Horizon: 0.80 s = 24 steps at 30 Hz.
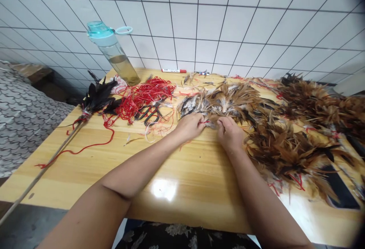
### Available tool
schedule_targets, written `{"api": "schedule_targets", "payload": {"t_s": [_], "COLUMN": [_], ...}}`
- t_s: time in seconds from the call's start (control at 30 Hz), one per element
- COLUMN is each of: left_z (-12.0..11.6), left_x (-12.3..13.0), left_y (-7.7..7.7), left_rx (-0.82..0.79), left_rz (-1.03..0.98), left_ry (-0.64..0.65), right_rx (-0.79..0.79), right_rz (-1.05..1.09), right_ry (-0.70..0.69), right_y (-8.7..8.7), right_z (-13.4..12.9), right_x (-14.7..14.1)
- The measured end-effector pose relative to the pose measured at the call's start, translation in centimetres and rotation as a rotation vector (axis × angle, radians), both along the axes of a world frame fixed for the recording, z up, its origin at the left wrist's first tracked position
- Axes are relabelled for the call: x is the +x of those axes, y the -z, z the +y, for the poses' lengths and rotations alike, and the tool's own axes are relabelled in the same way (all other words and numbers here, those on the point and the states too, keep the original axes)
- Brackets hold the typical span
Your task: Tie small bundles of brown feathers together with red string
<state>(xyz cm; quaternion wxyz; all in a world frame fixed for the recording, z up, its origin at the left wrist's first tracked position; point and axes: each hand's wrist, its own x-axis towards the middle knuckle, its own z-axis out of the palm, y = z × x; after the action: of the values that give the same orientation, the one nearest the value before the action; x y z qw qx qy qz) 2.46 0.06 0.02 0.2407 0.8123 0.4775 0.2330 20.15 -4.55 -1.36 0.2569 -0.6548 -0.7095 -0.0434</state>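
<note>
Near the middle of the wooden table (182, 165), my left hand (194, 124) is closed, with a bit of red string showing at its fingertips. My right hand (230, 132) is pinched on a small tuft of feathers (211, 122) between the two hands. Just behind them lies a long pile of brown and white feathers (228, 99). A tangle of red string (145, 95) sits to the left, with black-handled scissors (151, 115) beside it. Brown feather bundles (285, 146) tied with red string lie right of my right hand.
A water bottle (118, 59) stands at the back left. Black feathers (95, 97) are tied to a long stick (42, 171) at the left. A marker (173, 71) lies by the tiled wall, and a phone (340, 190) at the right, partly under feathers.
</note>
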Motion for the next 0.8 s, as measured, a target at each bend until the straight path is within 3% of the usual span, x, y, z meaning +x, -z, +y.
{"api": "schedule_targets", "payload": {"t_s": [0.13, 0.23, 0.3, 0.6, 0.8], "left_z": [1.1, 1.1, 0.8, 0.3, -0.2], "left_x": [-0.2, 0.2, 0.7, 1.2, 1.4], "left_y": [0.2, 0.5, 0.7, 1.2, 1.1], "left_rx": [-0.34, -0.615, -0.699, -0.758, -0.721], "left_rz": [-0.548, -0.946, -1.082, -1.082, -0.978], "left_ry": [-0.057, 0.007, 0.056, 0.116, 0.122], "right_rx": [0.098, 0.07, 0.029, -0.01, 0.043], "right_rz": [0.232, 0.341, 0.393, 0.712, 0.614], "right_ry": [-0.012, -0.096, -0.147, -0.243, -0.153], "right_y": [0.0, 0.2, 0.4, 1.3, 1.5], "right_z": [0.2, 0.1, 0.0, 0.0, -0.1], "right_x": [0.6, 0.3, -0.3, -1.8, -1.7]}}
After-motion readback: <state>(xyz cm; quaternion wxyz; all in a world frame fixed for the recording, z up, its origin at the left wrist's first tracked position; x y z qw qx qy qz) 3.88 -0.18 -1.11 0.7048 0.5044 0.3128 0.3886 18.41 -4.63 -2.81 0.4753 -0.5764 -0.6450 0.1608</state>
